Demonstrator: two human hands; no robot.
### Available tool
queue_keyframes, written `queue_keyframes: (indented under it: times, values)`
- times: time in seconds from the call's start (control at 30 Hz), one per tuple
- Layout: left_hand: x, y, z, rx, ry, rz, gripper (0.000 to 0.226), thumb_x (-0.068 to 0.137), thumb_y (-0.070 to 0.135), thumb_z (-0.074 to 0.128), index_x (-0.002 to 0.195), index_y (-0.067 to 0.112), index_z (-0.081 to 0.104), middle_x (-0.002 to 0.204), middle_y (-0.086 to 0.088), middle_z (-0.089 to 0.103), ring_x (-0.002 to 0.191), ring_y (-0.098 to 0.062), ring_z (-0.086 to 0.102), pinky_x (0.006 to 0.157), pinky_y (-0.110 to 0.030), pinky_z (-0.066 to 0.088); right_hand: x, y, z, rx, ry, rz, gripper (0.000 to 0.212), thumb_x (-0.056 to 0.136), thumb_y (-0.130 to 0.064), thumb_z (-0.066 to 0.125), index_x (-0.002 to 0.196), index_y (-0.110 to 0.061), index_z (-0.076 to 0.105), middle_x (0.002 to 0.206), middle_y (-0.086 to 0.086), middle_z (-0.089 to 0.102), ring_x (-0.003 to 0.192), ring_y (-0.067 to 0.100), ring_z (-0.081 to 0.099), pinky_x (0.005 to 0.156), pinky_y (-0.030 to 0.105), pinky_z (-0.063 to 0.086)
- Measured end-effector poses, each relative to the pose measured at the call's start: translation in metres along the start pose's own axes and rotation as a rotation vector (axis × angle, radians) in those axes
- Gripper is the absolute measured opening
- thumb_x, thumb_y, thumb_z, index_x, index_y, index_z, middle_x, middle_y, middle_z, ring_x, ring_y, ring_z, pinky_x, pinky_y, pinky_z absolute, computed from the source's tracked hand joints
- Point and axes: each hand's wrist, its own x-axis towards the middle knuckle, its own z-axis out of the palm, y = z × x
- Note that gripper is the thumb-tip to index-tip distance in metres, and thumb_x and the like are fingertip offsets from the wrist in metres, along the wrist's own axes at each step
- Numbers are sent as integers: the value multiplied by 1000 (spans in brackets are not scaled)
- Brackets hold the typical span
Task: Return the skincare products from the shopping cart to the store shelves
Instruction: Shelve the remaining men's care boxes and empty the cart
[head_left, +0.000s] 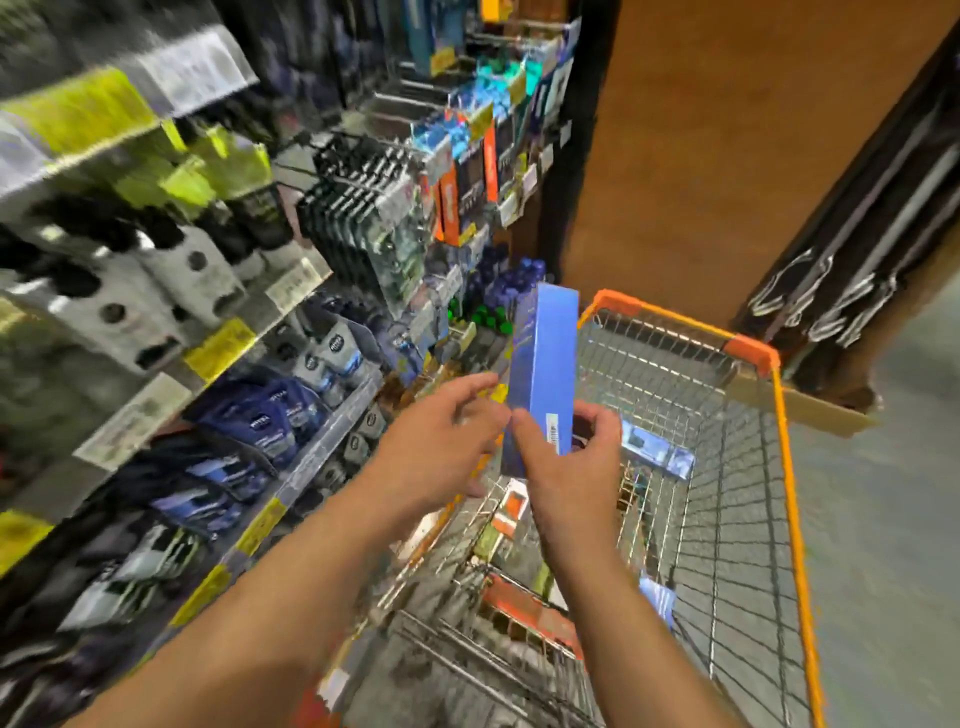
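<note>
The right hand (571, 457) pinches an upright blue box (543, 379) above the cart (779, 467), barcode label facing out; the left hand (441, 441) hovers beside it, fingers spread. Shelf (332, 431) tubes (270, 421) read NIVEA.

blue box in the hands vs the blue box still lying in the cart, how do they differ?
The tall blue box is held upright above the cart's near rim by the right hand; the smaller blue box lies flat inside the shopping cart, untouched. The held box looks longer and plainer, with a barcode label low on one side; the cart box shows a printed picture, too blurred to read. The left hand is open beside the held box. Both are blue cartons.
</note>
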Motion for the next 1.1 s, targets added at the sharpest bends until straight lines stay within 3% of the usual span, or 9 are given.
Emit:
queue_keyframes:
  times: [0.17, 0.3, 0.4, 0.5, 0.6, 0.77, 0.87, 1.0, 1.1]
  values:
    - [-30, 34, -46, -149, 51, 145, 32, 103, 13, 57, 130, 30, 65, 101, 8, 74, 77, -2, 69, 50, -30, 59, -34, -53, 28, -96, -121, -257, 56, 72, -42, 85, 116, -54, 53, 121, -12, 47, 98, -5, 58, 77, 8, 47]
    - [-61, 52, -80, -194, 77, 266, 37, 103, 5, 55, 121, 35, 67, 85, 17, 73, 68, 0, 68, 52, -20, 53, -59, -82, 53, -121, -212, -458, 53, 83, -36, 83, 129, -42, 58, 121, -12, 36, 103, 6, 58, 86, 15, 52]
    - [-82, 59, -106, -186, 151, 333, 38, 98, 4, 62, 113, 38, 69, 92, 19, 74, 73, -5, 69, 61, -26, 57, -74, -97, 75, -132, -223, -665, 49, 84, -35, 70, 132, -35, 60, 124, -6, 35, 115, 6, 50, 95, 9, 41]
    - [-105, 66, -133, -219, 238, 406, 38, 93, -2, 68, 104, 35, 67, 95, 17, 76, 69, -4, 71, 53, -19, 53, -90, -113, 97, -136, -299, -797, 53, 84, -29, 69, 136, -27, 62, 128, 4, 38, 122, 7, 47, 103, 12, 37]
    - [-129, 69, -164, -257, 330, 450, 40, 90, -5, 70, 113, 28, 67, 106, 11, 77, 81, -11, 75, 58, -25, 58, -107, -131, 118, -81, -401, -871, 52, 84, -24, 70, 135, -19, 62, 129, 7, 42, 127, 10, 47, 106, 15, 37]
    - [-168, 64, -216, -226, 535, 476, 43, 84, 8, 78, 121, 27, 67, 113, 4, 76, 95, -41, 73, 76, -56, 63, -138, -152, 152, 68, -556, -869, 46, 92, -33, 61, 135, -39, 50, 129, -3, 49, 118, 20, 58, 97, 30, 50]
    - [-193, 58, -244, -204, 637, 454, 48, 83, 15, 81, 125, 30, 65, 111, 7, 77, 97, -27, 75, 81, -48, 61, -155, -160, 174, 113, -636, -820, 44, 92, -37, 61, 129, -58, 47, 124, -2, 53, 109, 18, 62, 90, 27, 52]
    - [-228, 49, -274, -150, 758, 453, 44, 82, 21, 81, 111, 49, 63, 109, 14, 76, 93, -18, 75, 76, -42, 59, -178, -167, 203, 91, -798, -782, 44, 89, -48, 64, 126, -66, 45, 118, -12, 54, 105, 17, 62, 88, 40, 56]
    - [-252, 47, -290, -140, 840, 443, 44, 85, 14, 79, 111, 46, 63, 103, 14, 77, 88, -20, 76, 70, -44, 64, -199, -173, 224, 83, -921, -782, 52, 90, -39, 72, 128, -63, 45, 120, -16, 53, 105, 13, 63, 84, 27, 56]
